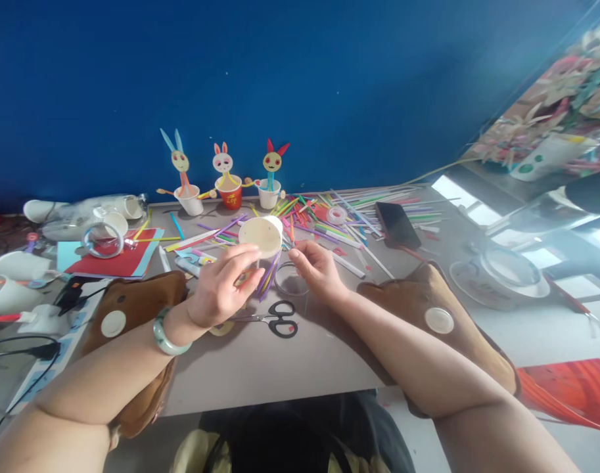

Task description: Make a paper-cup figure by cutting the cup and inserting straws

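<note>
Cup [261,238] tilted in the left hand [225,284] over the counter [221,381].
Right hand [320,270], just right of it, has thumb and finger pinched narrow; scissors [275,319] lie nearer, three rabbit-faced cups [229,192] stand at the far left.

Grey table [221,381] bearing scissors [281,319], phone [397,225], scattered coloured sticks [349,226].

Three rabbit-eared figures [223,163] in paper cups [229,194] against a blue wall [300,85].
</note>
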Demonstrator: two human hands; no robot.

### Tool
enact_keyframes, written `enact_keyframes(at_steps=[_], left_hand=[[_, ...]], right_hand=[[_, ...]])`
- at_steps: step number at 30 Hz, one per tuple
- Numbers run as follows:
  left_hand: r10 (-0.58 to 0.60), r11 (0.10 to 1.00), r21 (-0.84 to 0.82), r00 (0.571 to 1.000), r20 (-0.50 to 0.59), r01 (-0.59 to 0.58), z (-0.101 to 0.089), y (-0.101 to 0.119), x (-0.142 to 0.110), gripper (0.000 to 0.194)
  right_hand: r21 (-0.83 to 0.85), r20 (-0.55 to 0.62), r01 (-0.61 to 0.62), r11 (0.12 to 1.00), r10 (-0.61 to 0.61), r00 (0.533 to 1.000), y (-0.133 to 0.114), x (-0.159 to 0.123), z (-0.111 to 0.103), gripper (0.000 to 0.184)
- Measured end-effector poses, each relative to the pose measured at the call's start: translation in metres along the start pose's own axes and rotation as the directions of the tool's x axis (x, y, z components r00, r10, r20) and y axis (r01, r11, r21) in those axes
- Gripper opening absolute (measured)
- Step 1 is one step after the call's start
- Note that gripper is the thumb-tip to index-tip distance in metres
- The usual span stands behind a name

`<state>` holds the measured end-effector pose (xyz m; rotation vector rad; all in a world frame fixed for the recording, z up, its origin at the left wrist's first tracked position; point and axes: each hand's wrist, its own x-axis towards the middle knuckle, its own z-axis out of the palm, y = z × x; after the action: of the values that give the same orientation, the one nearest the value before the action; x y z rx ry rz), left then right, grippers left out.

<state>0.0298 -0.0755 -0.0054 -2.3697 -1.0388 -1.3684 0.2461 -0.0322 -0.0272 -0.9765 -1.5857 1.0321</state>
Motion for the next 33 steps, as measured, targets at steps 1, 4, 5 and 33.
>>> enact_keyframes(at_steps=[1,4,5,33], left_hand=[[-0.023,1.000,-0.015,0.999,0.033,0.024,0.002,0.003,-0.001,0.044],[-0.124,0.991,-0.029,0.988,0.087,0.127,0.008,0.003,-0.004,0.039],[-0.151,0.987,-0.032,0.984,0.097,0.154,0.009,0.002,-0.005,0.036],[-0.611,0.449,-0.466,0.643,0.462,0.762,0.003,-0.002,0.013,0.030]], right_hand=[[-0.019,0.013,0.005,1.000,-0.005,1.000,0.000,-0.002,0.002,0.051],[-0.109,0.030,0.043,0.993,-0.040,0.999,0.000,-0.007,0.007,0.047],[-0.141,0.032,0.058,0.988,-0.054,0.998,-0.001,-0.009,0.008,0.046],[-0.259,-0.040,0.057,0.964,-0.069,0.997,-0.016,-0.013,0.004,0.044]])
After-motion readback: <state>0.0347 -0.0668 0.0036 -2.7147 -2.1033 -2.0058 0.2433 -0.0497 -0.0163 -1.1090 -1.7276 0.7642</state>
